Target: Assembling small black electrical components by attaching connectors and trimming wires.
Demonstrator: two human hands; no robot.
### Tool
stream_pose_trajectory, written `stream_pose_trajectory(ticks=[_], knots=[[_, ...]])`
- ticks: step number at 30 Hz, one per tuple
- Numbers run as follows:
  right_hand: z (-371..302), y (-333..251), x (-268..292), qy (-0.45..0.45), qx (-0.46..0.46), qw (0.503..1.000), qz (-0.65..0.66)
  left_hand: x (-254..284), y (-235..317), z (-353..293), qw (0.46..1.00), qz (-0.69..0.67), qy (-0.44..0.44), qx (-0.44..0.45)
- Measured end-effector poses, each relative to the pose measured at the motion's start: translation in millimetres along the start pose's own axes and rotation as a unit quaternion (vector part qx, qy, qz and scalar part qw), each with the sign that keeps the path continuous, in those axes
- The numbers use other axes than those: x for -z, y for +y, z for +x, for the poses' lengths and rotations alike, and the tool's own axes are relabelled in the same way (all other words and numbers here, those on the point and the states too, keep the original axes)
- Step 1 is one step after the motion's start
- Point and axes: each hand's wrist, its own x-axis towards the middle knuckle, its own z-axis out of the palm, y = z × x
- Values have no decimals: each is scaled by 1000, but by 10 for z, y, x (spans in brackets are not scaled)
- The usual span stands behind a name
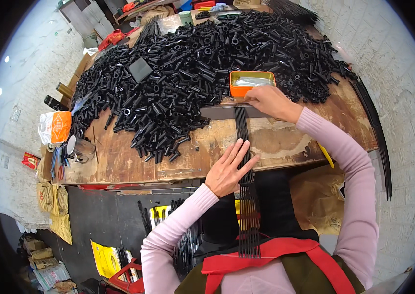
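Evidently the work was centred on a bundle of thin black rods (242, 122), which ran lengthwise across the wooden table (285, 159) toward the worker, passed over its near edge and fanned a little apart down to the red apron band (266, 253). The left hand (229, 167) lay on the rods with its fingers spread and extended, pressing flat and not gripped around them. At one o'clock from it, the right hand (271, 102) had its fingers drawn together at the rods' far ends; I couldn't tell whether it pinched anything, for the fingertips were partly hidden. Just beside that hand, between twelve and one o'clock, stood an orange box (239, 91) with slim silvery pieces (256, 81) lying inside. A great heap of black tubular parts (178, 73) sprawled at eleven o'clock, a dark square block (140, 70) resting on top. Toward nine o'clock I saw a clear jar (84, 149) on its side, and at three o'clock a curved yellow handle (326, 156) jutted out by the table's edge.
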Motion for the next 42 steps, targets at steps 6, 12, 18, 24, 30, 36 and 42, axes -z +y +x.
stream_pose_trajectory(ticks=[6, 12, 18, 24, 30, 36, 42], knots=[[-654, -501, 586, -54, 53, 994, 83, 667, -17, -191, 984, -17, -87, 154], [-1332, -1545, 18, -208, -20, 869, 449, -64, -694, 493, 988, -144, 49, -22], [-1392, -1416, -343, -96, -59, 907, 405, -137, -641, 532, 990, -99, 96, -20], [-1434, -1510, -346, -48, -95, 900, 423, -203, -663, 583, 987, -122, 108, -15], [-939, -1544, 666, -1, -92, 913, 398, -184, -806, 847, 947, -251, 197, 24], [-324, -1204, 2054, 91, -102, 866, 480, 828, 331, 556, 523, -842, -128, 33], [-322, -1698, 2026, -18, -70, 890, 449, 679, 1120, 169, 644, -757, 21, 111]])
